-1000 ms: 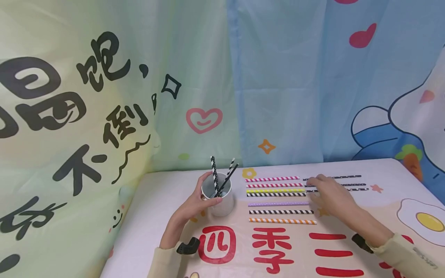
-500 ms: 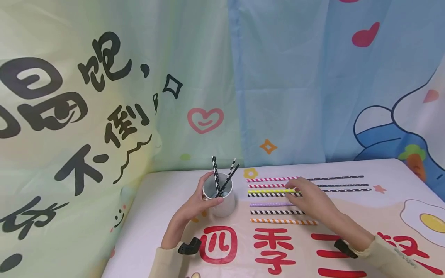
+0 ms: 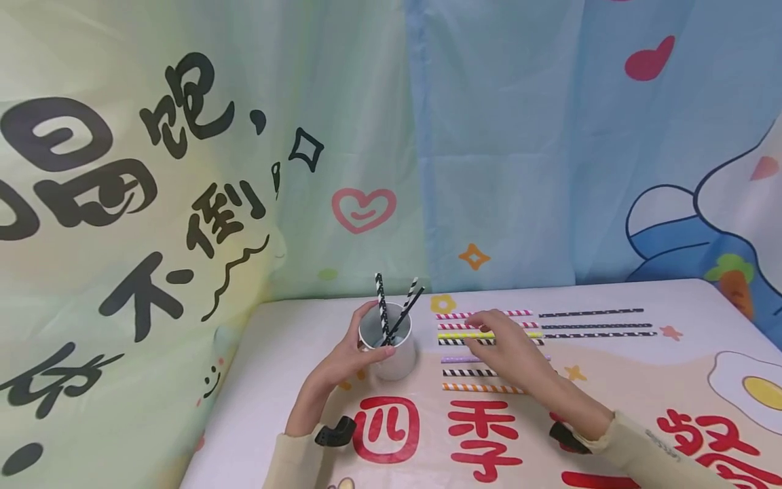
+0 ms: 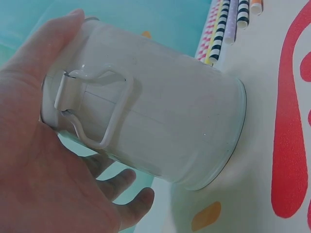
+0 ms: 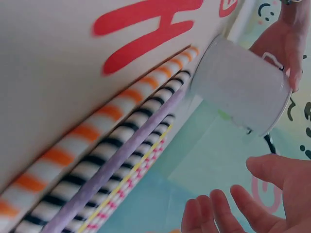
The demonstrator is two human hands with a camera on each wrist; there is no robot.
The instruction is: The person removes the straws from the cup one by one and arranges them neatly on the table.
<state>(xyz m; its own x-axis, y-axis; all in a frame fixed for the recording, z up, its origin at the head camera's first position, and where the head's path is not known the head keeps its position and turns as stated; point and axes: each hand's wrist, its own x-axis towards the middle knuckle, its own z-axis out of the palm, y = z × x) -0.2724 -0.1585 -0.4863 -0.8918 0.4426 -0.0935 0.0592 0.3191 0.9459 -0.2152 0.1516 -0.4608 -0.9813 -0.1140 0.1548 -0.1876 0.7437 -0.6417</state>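
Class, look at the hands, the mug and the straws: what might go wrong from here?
The yellow straw lies close beside a black-striped straw, so the right hand, hovering over the rows, might catch both.

The left hand holds the mug near its top, with the handle ungripped; an uneven pull could tip it.

The mug's straws stick out above it and may get knocked.
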